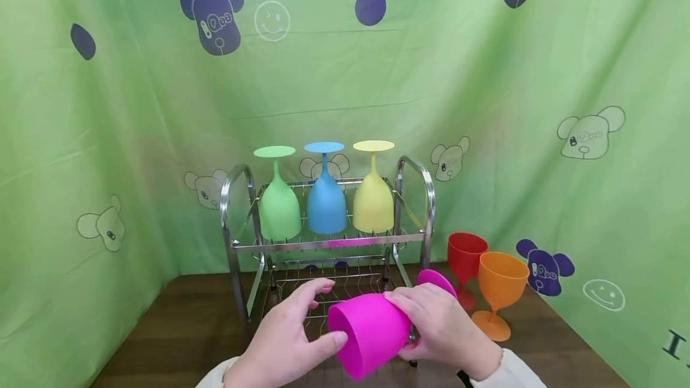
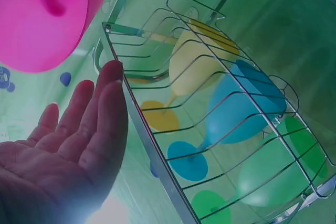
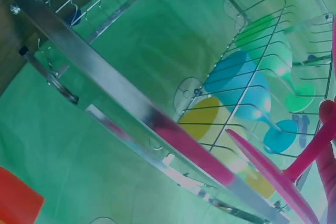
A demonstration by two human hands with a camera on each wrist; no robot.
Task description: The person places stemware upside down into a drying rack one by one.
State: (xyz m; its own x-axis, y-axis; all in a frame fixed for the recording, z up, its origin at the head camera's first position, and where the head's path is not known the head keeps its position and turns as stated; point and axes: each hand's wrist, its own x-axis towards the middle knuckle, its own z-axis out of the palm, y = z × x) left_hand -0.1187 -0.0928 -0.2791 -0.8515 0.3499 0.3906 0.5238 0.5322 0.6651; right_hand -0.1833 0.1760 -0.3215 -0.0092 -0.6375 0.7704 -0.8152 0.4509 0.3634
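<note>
A pink plastic goblet (image 1: 377,331) lies tilted on its side in the air, its mouth toward the left and its foot behind the right hand. My right hand (image 1: 439,325) grips it around the lower bowl and stem; in the right wrist view the pink foot and stem (image 3: 304,158) show beside a finger. On the other side my left hand (image 1: 288,334) is spread, its thumb overlapping the goblet's rim in the head view. From the left wrist, the fingers of the left hand (image 2: 79,135) look extended, below the pink bowl (image 2: 42,19).
A metal two-tier dish rack (image 1: 329,245) stands ahead on the brown table (image 1: 162,328). Upside down on its upper tier are a green goblet (image 1: 279,211), a blue goblet (image 1: 326,202) and a yellow goblet (image 1: 374,202). Red (image 1: 465,256) and orange goblets (image 1: 502,280) stand upright at right.
</note>
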